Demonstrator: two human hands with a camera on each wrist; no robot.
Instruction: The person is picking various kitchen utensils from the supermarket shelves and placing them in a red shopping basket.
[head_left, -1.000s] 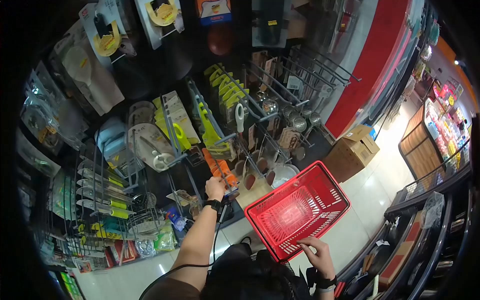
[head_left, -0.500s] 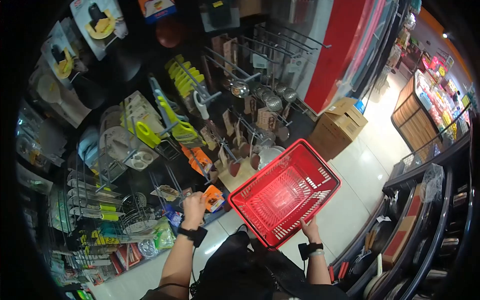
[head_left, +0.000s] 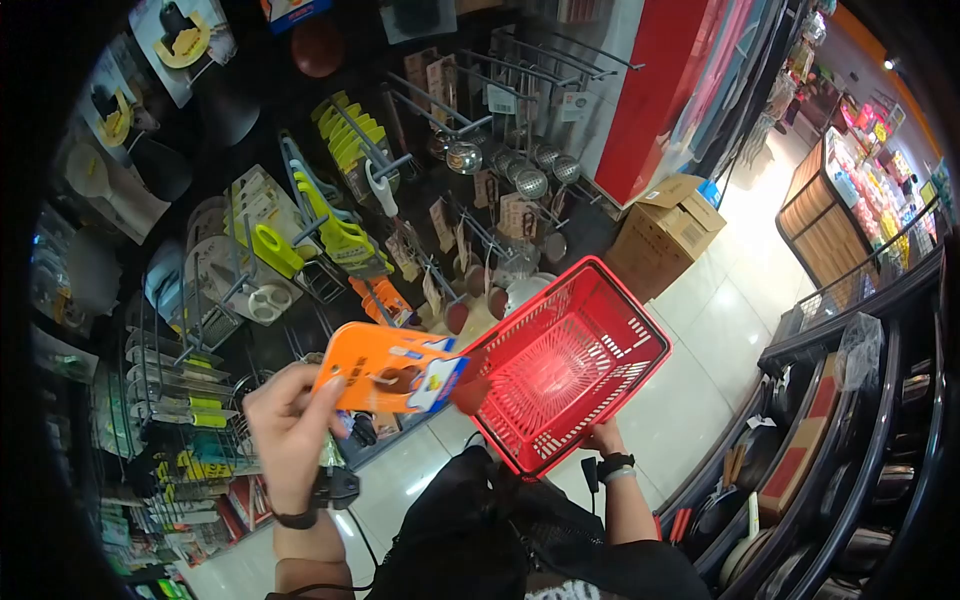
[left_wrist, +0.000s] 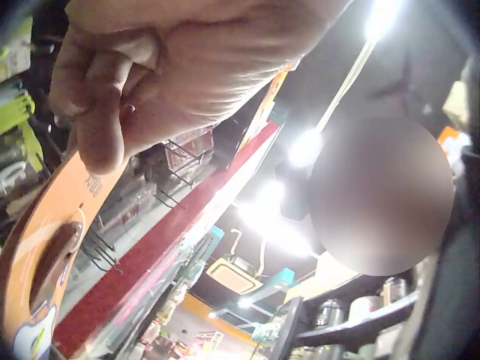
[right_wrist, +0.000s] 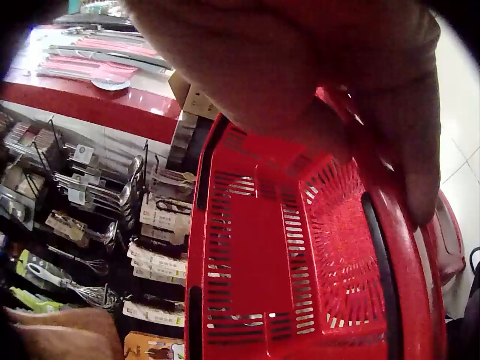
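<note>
Just beside the red basket (head_left: 632,306), the left hand (head_left: 288,425) pinches an orange packet (head_left: 385,372) by one end, thumb and fingers clenched on the card. It holds the packet raised in front of a rack of kitchen tools (head_left: 450,150). The right hand (head_left: 603,438) grips the basket's near rim, fingers curled over it.
</note>
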